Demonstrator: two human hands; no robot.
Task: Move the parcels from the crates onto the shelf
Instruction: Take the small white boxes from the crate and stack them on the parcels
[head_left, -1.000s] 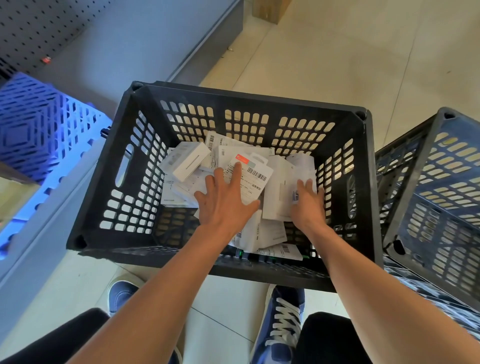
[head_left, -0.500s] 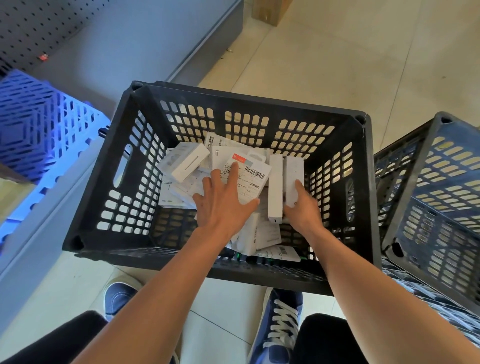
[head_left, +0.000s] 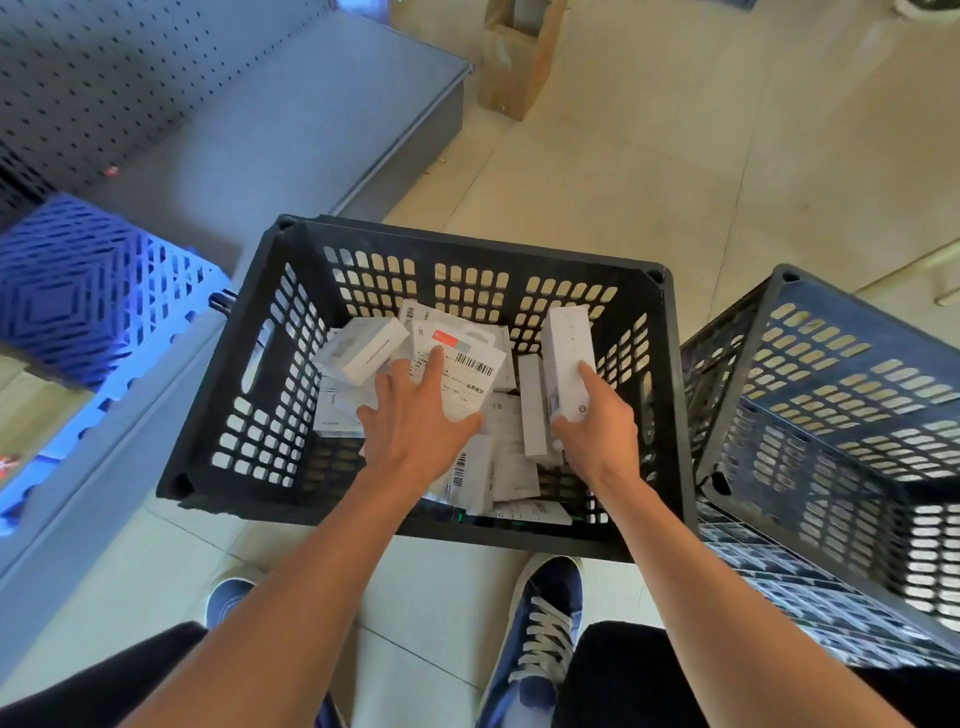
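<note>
A black slotted crate (head_left: 244, 395) stands on the floor in front of me, holding several small white parcels. My right hand (head_left: 597, 436) grips a long white box (head_left: 569, 348) and holds it upright above the pile. My left hand (head_left: 415, 421) lies flat, fingers spread, on a white parcel with a red label and barcode (head_left: 467, 371). Another white box (head_left: 363, 351) lies at the left of the pile. The grey metal shelf (head_left: 291, 135) with a pegboard back runs along the upper left.
A second black crate (head_left: 841, 415) leans at the right, over a patterned surface. A blue plastic crate (head_left: 88, 291) sits on the shelf at the left. A cardboard box (head_left: 519, 57) stands on the tiled floor beyond. My shoes are below the crate.
My right hand has closed on a long white box and raised it on end out of the pile. My left hand has stayed flat on the labelled parcel.
</note>
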